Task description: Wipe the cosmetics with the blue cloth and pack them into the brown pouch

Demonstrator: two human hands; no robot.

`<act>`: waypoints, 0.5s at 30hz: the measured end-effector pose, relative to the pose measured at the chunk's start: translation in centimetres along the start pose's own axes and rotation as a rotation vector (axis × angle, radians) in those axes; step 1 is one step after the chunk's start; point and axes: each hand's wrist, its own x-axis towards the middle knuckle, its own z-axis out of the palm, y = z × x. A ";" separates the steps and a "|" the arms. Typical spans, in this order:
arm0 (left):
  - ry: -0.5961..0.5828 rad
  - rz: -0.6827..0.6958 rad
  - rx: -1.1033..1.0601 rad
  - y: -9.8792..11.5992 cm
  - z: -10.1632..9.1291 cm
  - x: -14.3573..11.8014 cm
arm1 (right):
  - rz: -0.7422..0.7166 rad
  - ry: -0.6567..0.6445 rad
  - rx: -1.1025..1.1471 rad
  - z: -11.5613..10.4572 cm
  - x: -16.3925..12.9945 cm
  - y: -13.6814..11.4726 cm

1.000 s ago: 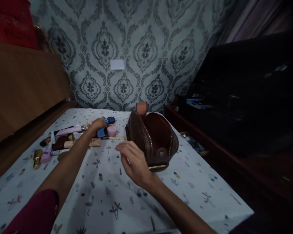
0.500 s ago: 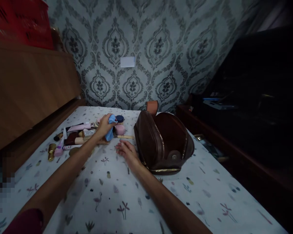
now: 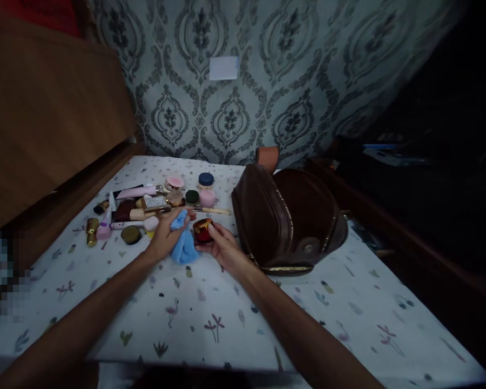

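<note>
Your left hand (image 3: 164, 240) grips a blue cloth (image 3: 183, 246); your right hand's (image 3: 222, 247) fingers (image 3: 211, 231) hold a small red jar (image 3: 203, 230) beside it.

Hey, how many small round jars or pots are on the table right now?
7, possibly more hidden: pink-lidded jar, blue-lidded jar, gold one, green one, pink one, all at the back; dark pot at left; red jar in the right hand.

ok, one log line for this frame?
left hand: holds blue cloth | right hand: holds red jar | brown bag: open
</note>
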 end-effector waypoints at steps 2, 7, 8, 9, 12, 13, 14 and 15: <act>0.037 -0.052 -0.069 -0.2 -0.3 0.0 | -0.023 0.011 -0.041 0.0 -0.1 0.2; -0.156 0.172 0.121 0.3 0.5 -0.8 | -0.092 0.038 -0.168 0.1 0.0 0.6; -0.210 0.246 0.189 0.4 0.7 -1.0 | -0.099 0.027 -0.193 0.2 -0.2 0.6; -0.250 0.307 0.255 0.5 0.8 -1.1 | -0.100 0.017 -0.201 0.2 -0.3 0.5; -0.282 0.382 0.402 0.5 0.8 -1.3 | -0.081 0.007 -0.136 0.4 -0.9 0.3; -0.281 0.388 0.432 0.4 0.8 -1.4 | -0.074 0.013 -0.115 0.4 -1.0 0.3; -0.277 0.388 0.453 0.4 0.7 -1.4 | -0.070 0.024 -0.106 0.4 -1.1 0.4; -0.273 0.380 0.468 0.3 0.7 -1.4 | -0.070 0.041 -0.111 0.3 -1.1 0.5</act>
